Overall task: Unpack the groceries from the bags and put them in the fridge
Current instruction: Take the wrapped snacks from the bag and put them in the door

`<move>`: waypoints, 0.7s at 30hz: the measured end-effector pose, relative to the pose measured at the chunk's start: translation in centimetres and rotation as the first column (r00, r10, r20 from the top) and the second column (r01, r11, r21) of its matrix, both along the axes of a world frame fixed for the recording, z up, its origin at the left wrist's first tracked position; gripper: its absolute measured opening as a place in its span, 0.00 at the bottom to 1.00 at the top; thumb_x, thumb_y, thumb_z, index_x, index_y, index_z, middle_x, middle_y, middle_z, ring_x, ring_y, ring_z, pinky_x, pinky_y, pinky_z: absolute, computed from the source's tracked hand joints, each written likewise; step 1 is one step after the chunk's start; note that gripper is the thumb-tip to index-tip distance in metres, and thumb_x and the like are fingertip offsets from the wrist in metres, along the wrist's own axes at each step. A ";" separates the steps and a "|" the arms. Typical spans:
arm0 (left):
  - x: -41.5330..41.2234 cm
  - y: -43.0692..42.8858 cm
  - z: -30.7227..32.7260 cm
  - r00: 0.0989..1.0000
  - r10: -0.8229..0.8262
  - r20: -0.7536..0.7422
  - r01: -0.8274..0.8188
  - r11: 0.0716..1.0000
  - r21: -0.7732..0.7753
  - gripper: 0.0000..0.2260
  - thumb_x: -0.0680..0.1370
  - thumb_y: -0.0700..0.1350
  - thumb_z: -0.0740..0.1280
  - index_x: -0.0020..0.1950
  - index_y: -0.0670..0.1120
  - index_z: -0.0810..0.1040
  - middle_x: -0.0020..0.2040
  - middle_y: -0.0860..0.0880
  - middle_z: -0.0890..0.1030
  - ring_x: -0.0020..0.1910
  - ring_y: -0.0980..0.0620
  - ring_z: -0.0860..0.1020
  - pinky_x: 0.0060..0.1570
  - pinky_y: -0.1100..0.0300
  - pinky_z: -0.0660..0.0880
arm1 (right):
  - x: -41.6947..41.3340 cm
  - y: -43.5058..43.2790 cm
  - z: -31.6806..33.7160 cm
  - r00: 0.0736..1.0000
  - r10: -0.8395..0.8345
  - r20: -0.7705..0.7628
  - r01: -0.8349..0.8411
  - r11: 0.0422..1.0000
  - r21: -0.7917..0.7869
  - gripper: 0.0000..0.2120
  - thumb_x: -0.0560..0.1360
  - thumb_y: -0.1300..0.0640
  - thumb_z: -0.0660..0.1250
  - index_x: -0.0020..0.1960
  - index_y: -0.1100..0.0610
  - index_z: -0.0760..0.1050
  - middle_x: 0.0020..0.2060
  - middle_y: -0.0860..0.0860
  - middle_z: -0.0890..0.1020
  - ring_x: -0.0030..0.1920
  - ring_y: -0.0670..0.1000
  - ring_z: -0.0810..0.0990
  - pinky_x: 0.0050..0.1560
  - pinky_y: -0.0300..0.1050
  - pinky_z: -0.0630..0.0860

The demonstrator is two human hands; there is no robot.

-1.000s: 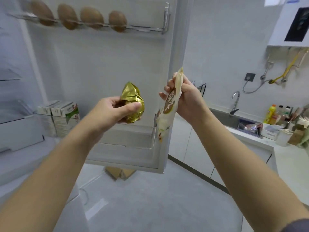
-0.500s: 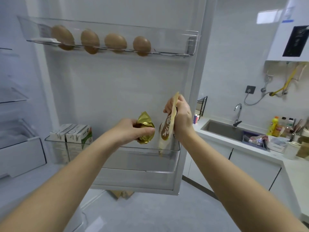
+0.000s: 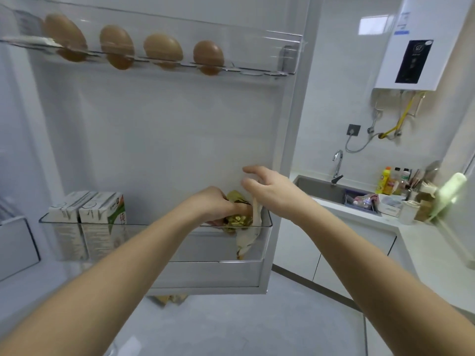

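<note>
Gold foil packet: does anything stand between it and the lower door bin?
Nothing visible does. The left hand holds the gold foil packet at the rim of the lower door bin, with the cream pouch in the bin to its right and the milk cartons at the left end.

A white wall (image 3: 334,98) is seen at the right, with a white water heater (image 3: 408,47) mounted on it. A sink (image 3: 314,188) is set into the white counter (image 3: 424,242); the floor (image 3: 257,325) is pale grey.
</note>
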State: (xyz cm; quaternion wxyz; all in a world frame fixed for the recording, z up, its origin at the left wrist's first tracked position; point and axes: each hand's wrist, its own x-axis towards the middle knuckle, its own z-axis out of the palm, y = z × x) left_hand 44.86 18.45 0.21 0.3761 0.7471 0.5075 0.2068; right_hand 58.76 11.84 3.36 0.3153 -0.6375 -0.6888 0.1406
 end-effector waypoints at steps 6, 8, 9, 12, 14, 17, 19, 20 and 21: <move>0.9 0.1 0.0 0.998 -0.065 -0.006 0.064 0.995 -0.074 0.21 0.69 0.59 0.74 0.47 0.41 0.80 0.36 0.47 0.85 0.35 0.51 0.84 0.35 0.64 0.79 | 0.7 -1.9 1.0 0.954 -0.136 0.267 0.160 0.985 -0.068 0.16 0.77 0.59 0.60 0.64 0.51 0.74 0.50 0.53 0.80 0.34 0.46 0.82 0.32 0.38 0.77; 0.6 0.5 0.1 0.997 -0.061 -0.043 0.057 0.995 -0.078 0.23 0.69 0.59 0.75 0.50 0.40 0.80 0.38 0.45 0.85 0.38 0.50 0.85 0.39 0.61 0.80 | 1.2 -1.8 1.1 0.955 -0.186 0.230 0.202 0.978 -0.050 0.16 0.77 0.65 0.57 0.60 0.54 0.77 0.48 0.54 0.80 0.28 0.45 0.82 0.27 0.36 0.76; 0.4 0.8 0.1 0.995 -0.068 -0.076 0.061 0.994 -0.093 0.24 0.69 0.59 0.75 0.51 0.40 0.79 0.40 0.45 0.85 0.40 0.49 0.85 0.44 0.59 0.81 | 1.3 -1.8 1.1 0.950 -0.208 0.235 0.221 0.975 -0.030 0.16 0.77 0.66 0.57 0.59 0.55 0.78 0.46 0.53 0.80 0.27 0.45 0.82 0.26 0.36 0.76; -0.1 1.1 0.0 0.963 -0.120 -0.240 0.089 0.986 -0.138 0.24 0.70 0.59 0.74 0.50 0.40 0.77 0.42 0.42 0.85 0.43 0.48 0.85 0.53 0.55 0.80 | 1.2 -2.0 1.0 0.929 -0.214 0.303 0.222 0.975 0.006 0.15 0.75 0.64 0.59 0.57 0.54 0.79 0.38 0.49 0.79 0.30 0.48 0.83 0.31 0.39 0.80; -0.1 1.1 -0.1 0.944 -0.123 -0.304 0.085 0.987 -0.135 0.25 0.69 0.60 0.75 0.51 0.39 0.76 0.43 0.42 0.85 0.41 0.48 0.85 0.52 0.54 0.80 | 0.9 -2.3 0.9 0.904 -0.204 0.375 0.211 0.977 0.023 0.15 0.75 0.62 0.60 0.57 0.53 0.79 0.43 0.49 0.80 0.35 0.49 0.83 0.41 0.44 0.82; 0.0 1.0 -0.5 0.935 -0.142 -0.325 0.085 0.980 -0.181 0.23 0.70 0.58 0.74 0.51 0.40 0.76 0.45 0.43 0.85 0.44 0.47 0.85 0.53 0.55 0.80 | 0.8 -2.6 0.8 0.886 -0.204 0.416 0.212 0.977 0.027 0.14 0.76 0.58 0.60 0.58 0.51 0.79 0.47 0.48 0.78 0.42 0.52 0.80 0.49 0.49 0.81; 0.2 0.8 -0.6 0.928 -0.178 -0.328 0.101 0.966 -0.240 0.19 0.72 0.56 0.73 0.48 0.41 0.76 0.44 0.45 0.83 0.47 0.46 0.84 0.55 0.56 0.79 | 0.8 -2.7 0.7 0.880 -0.196 0.433 0.212 0.977 0.012 0.13 0.77 0.56 0.59 0.57 0.48 0.78 0.44 0.47 0.76 0.44 0.53 0.80 0.50 0.49 0.80; 0.3 0.7 -0.6 0.925 -0.194 -0.326 0.106 0.958 -0.268 0.18 0.73 0.56 0.72 0.47 0.42 0.76 0.43 0.46 0.83 0.48 0.46 0.83 0.57 0.56 0.78 | 0.9 -2.7 0.5 0.880 -0.191 0.435 0.207 0.978 0.011 0.13 0.77 0.56 0.59 0.57 0.48 0.78 0.44 0.46 0.77 0.43 0.53 0.79 0.50 0.49 0.80; 0.3 0.6 -0.6 0.923 -0.205 -0.326 0.108 0.950 -0.291 0.18 0.73 0.56 0.71 0.46 0.42 0.75 0.42 0.46 0.82 0.48 0.46 0.82 0.58 0.56 0.77 | 0.9 -2.7 0.4 0.883 -0.189 0.430 0.201 0.979 0.016 0.13 0.77 0.56 0.59 0.57 0.48 0.79 0.43 0.47 0.77 0.43 0.53 0.79 0.50 0.48 0.80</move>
